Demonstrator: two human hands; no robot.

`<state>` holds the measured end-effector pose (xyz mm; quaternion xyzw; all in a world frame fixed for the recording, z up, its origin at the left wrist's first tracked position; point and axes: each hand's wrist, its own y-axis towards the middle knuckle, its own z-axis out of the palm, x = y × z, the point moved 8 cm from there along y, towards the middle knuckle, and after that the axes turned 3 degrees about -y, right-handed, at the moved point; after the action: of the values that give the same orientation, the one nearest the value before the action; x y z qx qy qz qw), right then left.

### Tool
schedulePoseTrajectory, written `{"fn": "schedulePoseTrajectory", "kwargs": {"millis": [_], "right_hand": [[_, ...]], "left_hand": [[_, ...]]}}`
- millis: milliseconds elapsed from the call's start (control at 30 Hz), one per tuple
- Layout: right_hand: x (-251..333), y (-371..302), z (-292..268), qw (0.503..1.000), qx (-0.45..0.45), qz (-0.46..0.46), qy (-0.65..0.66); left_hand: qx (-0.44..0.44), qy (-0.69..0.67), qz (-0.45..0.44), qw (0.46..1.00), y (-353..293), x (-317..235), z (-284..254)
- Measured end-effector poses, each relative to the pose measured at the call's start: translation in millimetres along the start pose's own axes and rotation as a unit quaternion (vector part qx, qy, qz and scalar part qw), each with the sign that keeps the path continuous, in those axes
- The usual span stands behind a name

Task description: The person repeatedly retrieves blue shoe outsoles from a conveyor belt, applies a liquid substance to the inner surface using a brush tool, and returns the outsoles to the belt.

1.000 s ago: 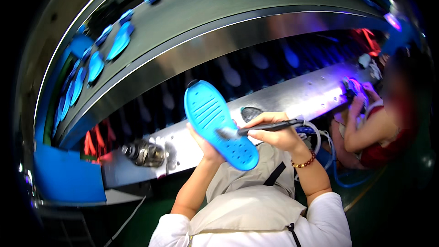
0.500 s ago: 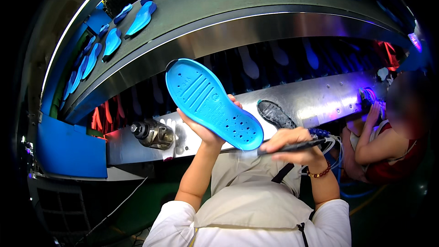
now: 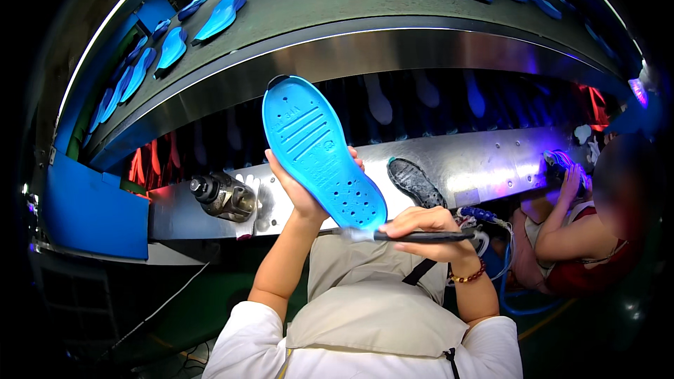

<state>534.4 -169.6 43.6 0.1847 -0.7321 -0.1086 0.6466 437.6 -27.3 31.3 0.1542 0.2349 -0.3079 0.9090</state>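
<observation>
A bright blue shoe sole (image 3: 319,144) with holes and grooved lines is held up, tilted, black-tipped end farthest away. My left hand (image 3: 300,193) is closed round it, thumb on the left edge and fingertips showing at the right. In my right hand (image 3: 425,224), a slim black-handled tool (image 3: 428,236) is pinched. Its pale tip is blurred and lies at the sole's near end; I cannot make out whether it is a blade or bristles. A black sole-shaped piece (image 3: 415,181) rests on the metal ledge (image 3: 484,168) beyond my right hand.
A worn dark metal tool (image 3: 223,196) stands on the ledge at left, next to a white glove (image 3: 249,203). Several blue soles (image 3: 221,15) lie on the green conveyor belt (image 3: 337,0). At right sits another person (image 3: 572,238), near blue cables (image 3: 484,214).
The sole has turned slightly more upright and shifted left in view. My right hand has moved left with the tool, whose pale tip has slid left along the sole's near end.
</observation>
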Motion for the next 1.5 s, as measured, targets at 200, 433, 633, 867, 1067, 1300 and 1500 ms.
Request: {"fn": "schedulePoseTrajectory", "kwargs": {"millis": [200,433,633,867,1067,1300,1500], "right_hand": [[-41.1,-10.4,-17.1,0.952,-0.157,0.107,0.242],[-14.9,-5.4,8.3,0.966,-0.085,0.199,0.138],[14.1,8.9,-8.9,0.993,0.003,0.104,-0.059],[45.1,16.0,-0.1,0.981,0.165,0.023,-0.101],[37.5,6.7,2.8,0.953,0.237,0.074,-0.176],[22.2,0.2,-11.9,0.982,0.131,0.053,-0.122],[19.1,0.4,-43.5,0.991,-0.031,0.071,-0.110]], "left_hand": [[-0.034,-0.008,-0.039,0.999,1.3,4.5,7.5],[0.068,0.009,-0.157,0.985,-33.8,43.1,-5.6],[0.067,0.138,-0.330,0.931,-39.7,46.1,-1.5],[0.019,0.156,-0.511,0.845,-59.7,55.2,-27.9],[0.040,0.245,-0.496,0.832,-66.0,45.2,-42.4],[0.069,0.164,-0.472,0.863,-62.9,24.3,-21.3],[0.046,0.189,-0.401,0.895,-61.5,6.2,-29.4]]}}
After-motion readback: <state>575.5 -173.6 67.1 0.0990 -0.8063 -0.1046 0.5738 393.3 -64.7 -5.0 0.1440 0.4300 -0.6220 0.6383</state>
